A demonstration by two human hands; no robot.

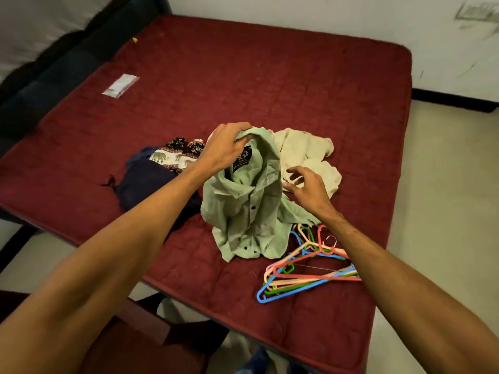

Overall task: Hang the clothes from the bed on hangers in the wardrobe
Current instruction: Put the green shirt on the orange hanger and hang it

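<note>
Left hand (pixel 225 149) curled around green shirt (pixel 248 209) collar

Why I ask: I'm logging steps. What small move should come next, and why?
Probably the right hand should grip the free collar side of the shirt and spread it. The left hand holds the collar alone, the shirt hangs crumpled onto the bed, the right hand is open beside it, and the hangers lie close by.
</note>
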